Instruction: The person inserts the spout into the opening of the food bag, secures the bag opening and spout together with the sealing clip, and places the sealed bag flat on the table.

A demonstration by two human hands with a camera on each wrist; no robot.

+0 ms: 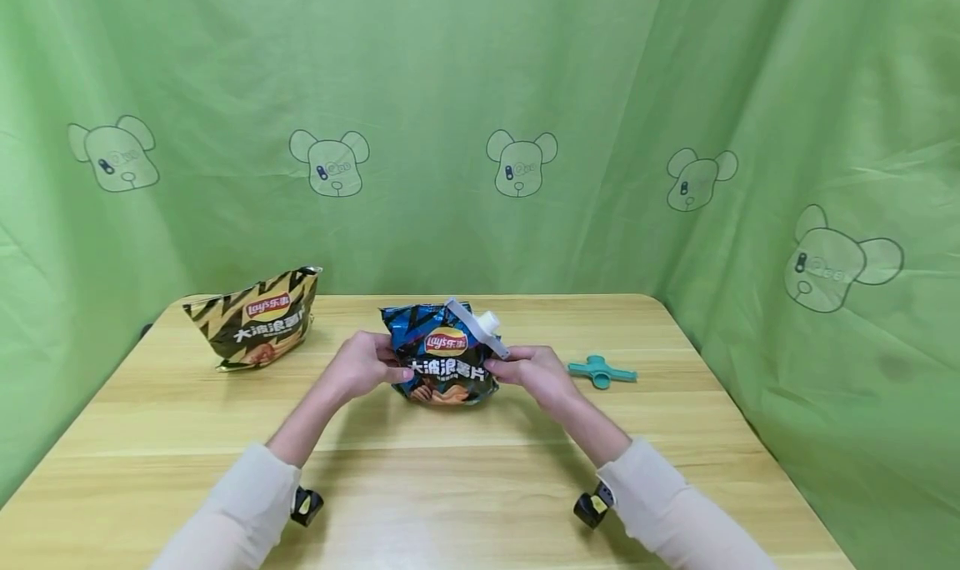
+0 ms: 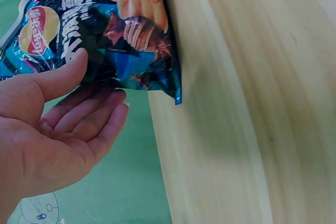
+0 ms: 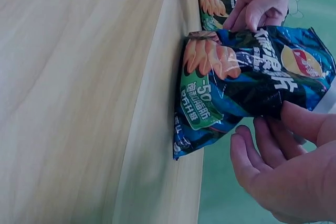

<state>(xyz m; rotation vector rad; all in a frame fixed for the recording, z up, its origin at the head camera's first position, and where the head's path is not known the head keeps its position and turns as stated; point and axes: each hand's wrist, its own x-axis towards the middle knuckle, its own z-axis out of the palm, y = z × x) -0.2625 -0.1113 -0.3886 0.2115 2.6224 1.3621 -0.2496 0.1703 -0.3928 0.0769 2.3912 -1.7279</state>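
Note:
A blue and black bag of potato chips (image 1: 442,378) stands upright at the middle of the table between both hands. My left hand (image 1: 362,368) holds its left edge, thumb on the front and fingers behind. On the opposite edge my right hand (image 1: 536,373) grips the bag the same way, with the thumb (image 3: 302,120) against the front. A white sealing clip with a capped spout (image 1: 480,327) slants across the bag's upper right corner. In the left wrist view, the bag's lower corner (image 2: 170,85) meets the table.
A second chip bag, black and gold (image 1: 262,324), stands at the back left of the wooden table (image 1: 465,487). To the right of my right hand lies a green sealing clip (image 1: 602,372). A green curtain (image 1: 427,70) hangs behind and along the sides.

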